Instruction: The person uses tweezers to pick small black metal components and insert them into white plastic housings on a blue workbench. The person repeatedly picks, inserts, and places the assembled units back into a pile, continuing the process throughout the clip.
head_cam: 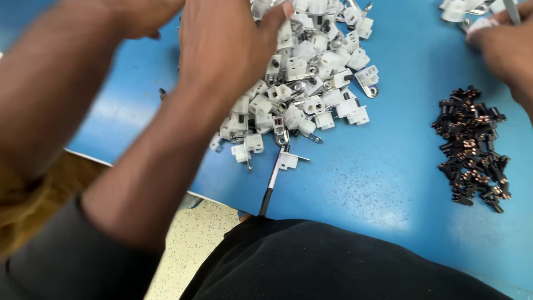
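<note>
My right hand (222,50) hangs back-up over the top of a heap of small white plastic connector housings with metal tabs (302,83) on a blue table (377,178). Its fingertips touch the white pieces at the frame's top edge. Whether they grip one is hidden. My left hand (145,16) is blurred at the upper left, mostly cut off by the top edge, close beside the right hand. Its fingers are out of sight.
A pile of small dark brown and copper parts (472,150) lies at the right. A thin black-and-white rod (272,186) rests at the table's near edge. Another person's hand (508,50) works at the top right near more white pieces (458,10). My black-clothed lap (333,261) fills the bottom.
</note>
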